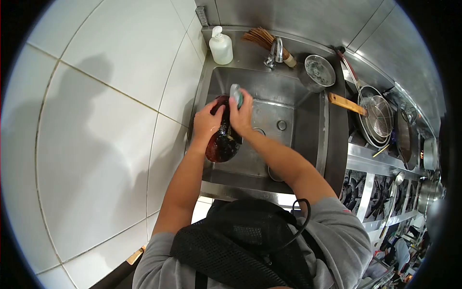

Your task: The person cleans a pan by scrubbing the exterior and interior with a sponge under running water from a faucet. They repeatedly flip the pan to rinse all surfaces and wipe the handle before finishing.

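Over the left part of a steel sink, a dark rounded object with reddish-brown and black patches is tilted, its upper end between my hands. My left hand grips its left side, fingers bent over the surface. On the right side, my right hand is closed around a small grey and green scrubber or sponge, held against the object's upper end. The undersides of both hands' grips are hidden. Wet shine shows on the dark surface.
A white pump bottle, a straw brush and the faucet stand along the sink's back edge. A metal pot sits at the back right corner. Farther right are strainers, pans and stove burners. A tiled wall borders the left.
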Tool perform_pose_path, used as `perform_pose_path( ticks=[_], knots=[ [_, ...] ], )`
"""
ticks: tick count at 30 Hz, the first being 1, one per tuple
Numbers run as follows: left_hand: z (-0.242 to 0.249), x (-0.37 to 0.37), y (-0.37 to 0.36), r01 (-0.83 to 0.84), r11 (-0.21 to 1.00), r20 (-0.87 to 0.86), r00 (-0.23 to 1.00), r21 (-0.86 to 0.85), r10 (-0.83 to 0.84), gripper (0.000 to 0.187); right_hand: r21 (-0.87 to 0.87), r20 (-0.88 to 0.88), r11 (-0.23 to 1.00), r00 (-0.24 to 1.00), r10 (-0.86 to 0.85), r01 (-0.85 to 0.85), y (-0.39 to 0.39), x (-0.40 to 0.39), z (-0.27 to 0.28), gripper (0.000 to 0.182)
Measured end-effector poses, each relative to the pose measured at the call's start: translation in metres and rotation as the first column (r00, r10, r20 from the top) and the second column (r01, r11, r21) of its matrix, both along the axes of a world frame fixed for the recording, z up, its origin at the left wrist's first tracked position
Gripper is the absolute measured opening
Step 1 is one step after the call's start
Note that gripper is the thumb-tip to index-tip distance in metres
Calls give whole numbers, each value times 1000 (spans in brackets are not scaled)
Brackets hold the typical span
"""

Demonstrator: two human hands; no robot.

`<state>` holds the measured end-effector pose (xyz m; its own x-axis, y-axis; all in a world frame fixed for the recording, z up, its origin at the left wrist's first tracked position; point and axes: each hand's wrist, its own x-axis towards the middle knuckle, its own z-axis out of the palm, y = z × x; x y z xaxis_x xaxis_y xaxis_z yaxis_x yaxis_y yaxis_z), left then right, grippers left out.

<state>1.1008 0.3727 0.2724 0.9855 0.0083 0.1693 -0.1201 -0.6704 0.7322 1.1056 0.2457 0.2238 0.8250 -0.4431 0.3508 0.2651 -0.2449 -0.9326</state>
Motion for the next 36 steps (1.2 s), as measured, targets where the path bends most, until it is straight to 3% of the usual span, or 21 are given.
perform_pose_path(
  ticks=[1, 3, 5, 7, 8, 9, 11, 13, 15, 17, 19, 21, 23, 24, 25, 28, 29, 31, 33, 34, 36],
  knots=[
    [-4, 2, 4, 2, 1000, -7, 1000, 7, -2, 44, -293, 27, 954, 998, -53, 59, 6, -9, -4, 50],
    [-6, 8, 10, 37, 999, 4, 999, -40, -36, 48, -246, -61, 968, 996, -58, 42, 12, -8, -6, 53],
    [-3, 3, 19, 70, 996, -111, 991, -46, -75, 64, -191, -153, 981, 986, -64, 34, 18, -10, -6, 55],
    [0, 0, 23, 206, 970, -61, 978, 127, -200, 90, 181, -202, 978, 977, -65, 102, 19, 4, -13, 60],
    [1, -1, 24, 238, 957, -191, 960, 167, -206, 113, 188, -325, 964, 938, -117, 186, 18, 8, -17, 61],
    [2, -2, 25, 239, 956, -192, 960, 170, -206, 113, 192, -326, 964, 938, -117, 187, 16, 13, -20, 61],
    [2, -8, 24, 236, 949, -209, 959, 209, -193, 120, 550, -304, 803, 951, -63, 229, 10, 19, -28, 61],
    [8, -12, 19, 246, 941, -199, 959, 231, -202, 118, 580, -390, 753, 918, -76, 309, 3, 19, -18, 59],
    [17, -12, 15, 229, 938, -239, 957, 262, -167, 113, 579, -347, 784, 938, -13, 225, -15, 17, -8, 54],
    [10, -8, 16, 255, 937, -208, 956, 237, -208, 108, 620, -265, 748, 961, -83, 236, -41, 21, 5, 45],
    [4, -7, 21, 251, 939, -180, 960, 234, -212, 108, 537, -185, 834, 982, -32, 128, -90, 24, 15, 38],
    [7, -10, 22, 244, 949, -192, 959, 199, -207, 108, 95, -54, 954, 958, -281, 285, -151, 31, 39, 35],
    [10, -12, 25, 250, 952, -228, 951, 177, -207, 107, -165, 147, 896, 908, -391, 412, -200, 40, 64, 35],
    [10, -11, 26, 233, 956, -230, 954, 178, -190, 107, -554, 415, 581, 803, -429, 596, -235, 56, 56, 40],
    [11, -12, 25, 259, 949, -206, 953, 182, -221, 107, -634, 521, 481, 794, -313, 606, -269, 67, 55, 46],
    [12, -16, 26, 295, 935, -201, 946, 198, -256, 107, -760, 133, 532, 890, -436, 374, -301, 74, 51, 51],
    [11, -15, 26, 308, 933, -195, 942, 185, -272, 107, -765, 322, 402, 838, -440, 504, -294, 72, 50, 49],
    [13, -17, 24, 299, 933, -204, 944, 200, -259, 107, -756, 350, 481, 895, -278, 445, -245, 50, 67, 44],
    [14, -18, 22, 309, 929, -223, 938, 204, -264, 108, -691, 35, 723, 998, 59, -18, -192, 22, 29, 41],
    [13, -19, 20, 316, 927, -218, 937, 201, -273, 108, -266, -391, 843, 852, 349, -467, -153, -9, 45, 43],
    [13, -21, 19, 331, 922, -204, 935, 202, -291, 108, -214, -374, 689, 710, 596, -692, -109, -34, -6, 53]
  ],
)
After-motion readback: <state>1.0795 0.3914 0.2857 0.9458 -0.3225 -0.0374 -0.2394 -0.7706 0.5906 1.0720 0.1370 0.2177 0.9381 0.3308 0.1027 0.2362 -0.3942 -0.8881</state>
